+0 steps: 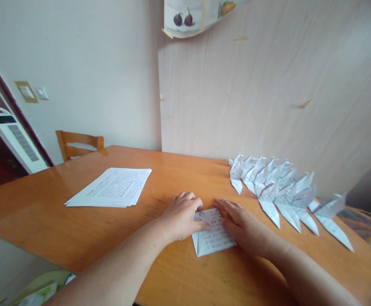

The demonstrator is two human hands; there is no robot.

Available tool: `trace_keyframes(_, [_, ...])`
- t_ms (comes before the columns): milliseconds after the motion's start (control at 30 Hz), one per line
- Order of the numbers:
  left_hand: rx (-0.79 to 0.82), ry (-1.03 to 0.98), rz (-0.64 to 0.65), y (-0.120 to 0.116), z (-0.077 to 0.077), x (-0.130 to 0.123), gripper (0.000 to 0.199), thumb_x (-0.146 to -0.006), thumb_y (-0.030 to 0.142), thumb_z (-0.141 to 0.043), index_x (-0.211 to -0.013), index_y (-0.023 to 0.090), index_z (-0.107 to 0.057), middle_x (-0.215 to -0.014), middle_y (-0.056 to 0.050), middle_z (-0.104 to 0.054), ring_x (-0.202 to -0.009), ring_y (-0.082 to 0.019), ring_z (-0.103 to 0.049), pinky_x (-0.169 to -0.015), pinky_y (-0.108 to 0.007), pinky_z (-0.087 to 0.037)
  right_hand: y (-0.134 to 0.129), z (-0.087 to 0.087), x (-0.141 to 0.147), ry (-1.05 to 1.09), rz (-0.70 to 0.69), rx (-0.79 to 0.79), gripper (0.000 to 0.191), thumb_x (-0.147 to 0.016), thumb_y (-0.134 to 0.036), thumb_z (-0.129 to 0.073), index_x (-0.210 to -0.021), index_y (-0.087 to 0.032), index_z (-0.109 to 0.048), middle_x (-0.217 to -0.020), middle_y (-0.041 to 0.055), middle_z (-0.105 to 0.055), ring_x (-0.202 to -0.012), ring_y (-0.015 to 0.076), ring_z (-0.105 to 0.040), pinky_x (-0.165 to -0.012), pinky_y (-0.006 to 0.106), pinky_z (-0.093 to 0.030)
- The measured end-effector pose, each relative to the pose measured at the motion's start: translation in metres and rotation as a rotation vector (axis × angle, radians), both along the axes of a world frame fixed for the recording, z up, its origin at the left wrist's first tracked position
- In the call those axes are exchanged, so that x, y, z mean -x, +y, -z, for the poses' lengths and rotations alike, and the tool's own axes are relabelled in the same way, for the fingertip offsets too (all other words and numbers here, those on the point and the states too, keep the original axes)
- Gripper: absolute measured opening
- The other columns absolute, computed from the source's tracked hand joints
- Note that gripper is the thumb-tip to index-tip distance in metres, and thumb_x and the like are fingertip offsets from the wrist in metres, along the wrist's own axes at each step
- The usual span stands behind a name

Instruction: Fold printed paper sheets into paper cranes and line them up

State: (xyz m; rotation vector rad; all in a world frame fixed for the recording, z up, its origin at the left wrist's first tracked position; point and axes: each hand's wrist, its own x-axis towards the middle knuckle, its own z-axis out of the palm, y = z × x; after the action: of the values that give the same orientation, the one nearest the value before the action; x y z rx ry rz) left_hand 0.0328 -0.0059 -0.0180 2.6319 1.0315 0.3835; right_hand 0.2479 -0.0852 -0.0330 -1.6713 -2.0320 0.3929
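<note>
A sheet of printed paper (pixel 215 238), folded into a small packet with a pointed lower left corner, lies on the table in front of me. At its upper left edge is my left hand (pixel 182 216), fingers curled and thumb pressing on the paper's top face. My right hand (pixel 245 227) rests along the right edge, its fingers stretched out and its thumb side touching the paper. Parts of the paper's edges are hidden under both hands.
Several folded paper figures (pixel 268 174) stand in rows at the back right of the wooden table (pixel 179 170). A stack of printed sheets (pixel 111 187) lies at the left. A wooden chair (pixel 80 142) and a white tower-shaped appliance (pixel 16 138) stand beyond the table.
</note>
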Motion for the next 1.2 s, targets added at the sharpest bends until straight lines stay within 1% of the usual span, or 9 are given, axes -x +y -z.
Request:
trace_keyframes(167, [-0.054,-0.017,0.034,-0.001,-0.001,-0.001,0.041,-0.073,0.051,-0.079,-0.102,0.025,-0.064,-0.108,-0.005,-0.059,-0.106,-0.028,-0.052,-0.086,-0.038,-0.042,0.004,0.002,-0.002,0.184,0.086,0.021,0.053,-0.087,-0.019,-0.046,-0.14,-0.016,-0.051,-0.125,0.0124,-0.065,-0.113,0.0239,-0.061,-0.097,0.038,-0.047])
trace_keyframes(267, [-0.084,-0.037,0.072,-0.002,-0.002,-0.001,0.033,-0.076,0.044,-0.078,-0.1,0.026,-0.064,-0.105,-0.004,-0.06,-0.105,-0.027,-0.053,-0.086,-0.038,-0.041,0.006,0.004,-0.001,0.339,0.125,0.027,0.052,-0.083,-0.02,-0.047,-0.135,-0.018,-0.051,-0.114,0.0091,-0.066,-0.098,0.0203,-0.064,-0.085,0.033,-0.05])
trace_keyframes(367, [-0.08,-0.041,0.117,-0.003,-0.003,-0.002,0.023,-0.08,0.035,-0.074,-0.098,0.025,-0.064,-0.101,-0.003,-0.062,-0.103,-0.025,-0.055,-0.087,-0.037,-0.041,0.005,0.0,0.001,0.483,0.138,0.043,0.054,-0.078,-0.019,-0.048,-0.132,-0.02,-0.049,-0.106,0.0056,-0.064,-0.084,0.0163,-0.063,-0.074,0.029,-0.05])
trace_keyframes(500, [-0.032,-0.04,0.149,-0.003,-0.003,-0.003,0.012,-0.084,0.027,-0.068,-0.095,0.024,-0.065,-0.099,-0.002,-0.063,-0.101,-0.023,-0.058,-0.085,-0.035,-0.043,0.001,-0.011,0.005,0.57,0.095,0.145,0.056,-0.074,-0.017,-0.048,-0.129,-0.022,-0.049,-0.104,0.0029,-0.059,-0.065,0.0106,-0.053,-0.06,0.025,-0.044])
trace_keyframes(567, [-0.015,-0.043,0.156,-0.003,-0.004,-0.003,0.01,-0.085,0.026,-0.065,-0.094,0.024,-0.066,-0.099,-0.002,-0.064,-0.099,-0.022,-0.059,-0.084,-0.034,-0.044,0.0,-0.012,0.006,0.614,0.06,0.174,0.055,-0.071,-0.015,-0.049,-0.126,-0.022,-0.05,-0.106,0.0032,-0.057,-0.066,0.0103,-0.053,-0.06,0.025,-0.044])
trace_keyframes(667, [-0.004,-0.05,0.157,-0.001,-0.003,-0.002,0.009,-0.086,0.024,-0.062,-0.094,0.024,-0.067,-0.098,-0.002,-0.064,-0.097,-0.021,-0.06,-0.083,-0.033,-0.046,0.0,-0.008,0.006,0.623,0.036,0.173,0.047,-0.071,-0.015,-0.053,-0.118,-0.021,-0.055,-0.105,0.0046,-0.059,-0.075,0.013,-0.059,-0.065,0.025,-0.047])
trace_keyframes(800, [0.001,-0.052,0.163,0.002,-0.003,-0.002,0.011,-0.087,0.025,-0.062,-0.095,0.024,-0.069,-0.096,-0.002,-0.065,-0.096,-0.021,-0.061,-0.083,-0.032,-0.046,0.0,-0.007,0.003,0.494,0.004,0.095,0.031,-0.074,-0.016,-0.06,-0.104,-0.021,-0.064,-0.103,0.0048,-0.061,-0.086,0.0163,-0.062,-0.075,0.028,-0.051])
trace_keyframes(900, [-0.006,-0.053,0.173,0.003,-0.002,-0.001,0.012,-0.088,0.025,-0.061,-0.094,0.024,-0.07,-0.096,-0.002,-0.066,-0.094,-0.02,-0.061,-0.083,-0.031,-0.046,-0.001,-0.011,0.001,0.362,-0.032,0.042,0.02,-0.076,-0.017,-0.062,-0.094,-0.021,-0.07,-0.102,0.0048,-0.061,-0.088,0.0169,-0.063,-0.079,0.03,-0.052])
trace_keyframes(1200, [0.014,-0.063,0.17,0.003,-0.003,0.0,0.013,-0.088,0.025,-0.06,-0.095,0.026,-0.071,-0.098,-0.001,-0.067,-0.096,-0.019,-0.061,-0.082,-0.029,-0.046,-0.003,-0.016,0.001,0.281,-0.046,0.029,0.014,-0.077,-0.021,-0.067,-0.091,-0.021,-0.071,-0.099,0.0045,-0.063,-0.088,0.0175,-0.064,-0.078,0.029,-0.051])
